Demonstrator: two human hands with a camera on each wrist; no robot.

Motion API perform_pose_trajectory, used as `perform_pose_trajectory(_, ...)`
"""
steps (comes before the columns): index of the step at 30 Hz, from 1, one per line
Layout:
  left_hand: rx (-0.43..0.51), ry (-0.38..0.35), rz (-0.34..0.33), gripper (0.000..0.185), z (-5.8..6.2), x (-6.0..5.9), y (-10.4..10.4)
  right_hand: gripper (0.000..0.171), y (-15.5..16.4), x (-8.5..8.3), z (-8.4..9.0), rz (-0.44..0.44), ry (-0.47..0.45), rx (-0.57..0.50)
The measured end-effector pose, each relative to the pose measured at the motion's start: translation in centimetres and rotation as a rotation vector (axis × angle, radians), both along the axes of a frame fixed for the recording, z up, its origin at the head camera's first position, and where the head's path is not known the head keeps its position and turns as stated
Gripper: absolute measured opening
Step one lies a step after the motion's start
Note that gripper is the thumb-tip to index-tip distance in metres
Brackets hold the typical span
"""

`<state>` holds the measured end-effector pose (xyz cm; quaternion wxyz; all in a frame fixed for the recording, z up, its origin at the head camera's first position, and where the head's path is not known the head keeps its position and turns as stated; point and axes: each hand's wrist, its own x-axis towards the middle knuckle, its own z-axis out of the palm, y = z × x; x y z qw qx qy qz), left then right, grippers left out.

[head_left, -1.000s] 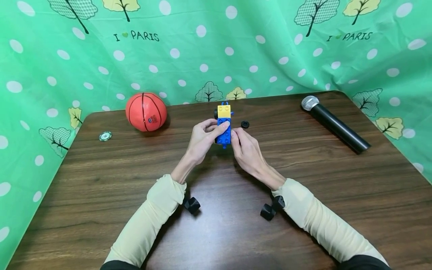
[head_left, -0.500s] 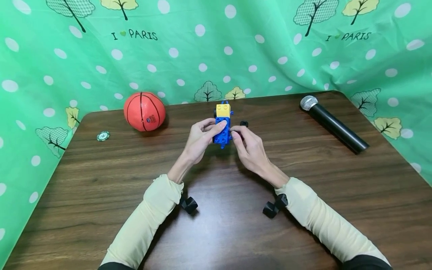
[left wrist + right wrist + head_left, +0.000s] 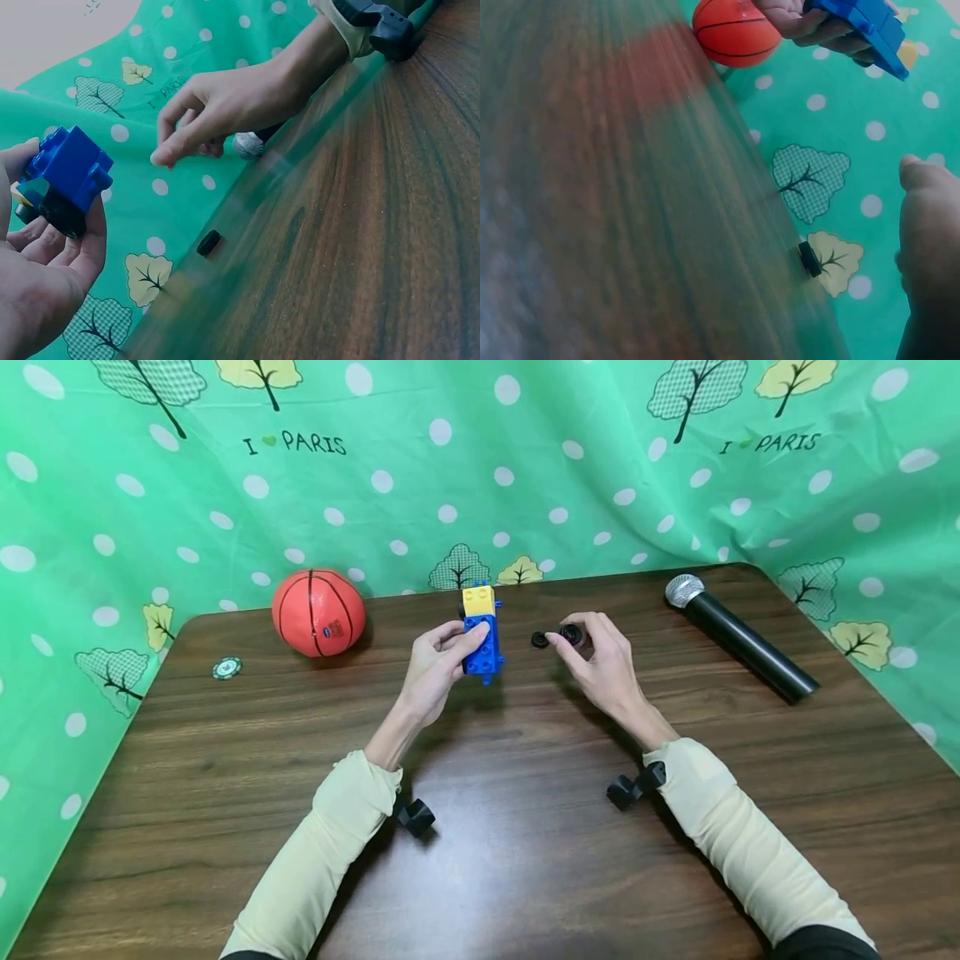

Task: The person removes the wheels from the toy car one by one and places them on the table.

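Note:
My left hand (image 3: 431, 672) grips a toy block car (image 3: 489, 653), blue with a yellow brick at its far end, thumb on top. Bare blue axle stubs stick out of its right side. A black wheel shows under the car (image 3: 64, 216) in the left wrist view. To the right, my right hand (image 3: 606, 667) pinches a small black wheel (image 3: 572, 634) between thumb and fingers, apart from the car. Another black wheel (image 3: 540, 640) lies on the table just left of that hand. In the right wrist view, the pinched wheel is hidden behind the hand (image 3: 934, 232).
On the wooden table (image 3: 495, 860), a red toy basketball (image 3: 318, 613) stands at the back left, beside a green-and-white poker chip (image 3: 227, 668). A black microphone (image 3: 750, 643) lies at the right. Green dotted cloth (image 3: 420, 443) hangs behind the table.
My right hand has moved right, away from the car's side, and a wheel now shows in its fingers. The left hand has shifted slightly left with the car.

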<state>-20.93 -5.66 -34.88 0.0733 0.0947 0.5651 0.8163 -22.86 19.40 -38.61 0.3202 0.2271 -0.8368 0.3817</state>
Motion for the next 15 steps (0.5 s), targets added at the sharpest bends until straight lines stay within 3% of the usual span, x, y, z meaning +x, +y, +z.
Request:
perform_pose_trajectory(9,0.013,-0.033,-0.002,0.045,0.20,-0.04,-0.22,0.024,0.01,0.18,-0.05,-0.017,-0.085,-0.001)
perform_pose_trajectory(15,0.022,-0.032,-0.002,0.046,0.38,-0.09,-0.32,0.028,0.65,0.00,-0.18,-0.027,-0.082,0.085)
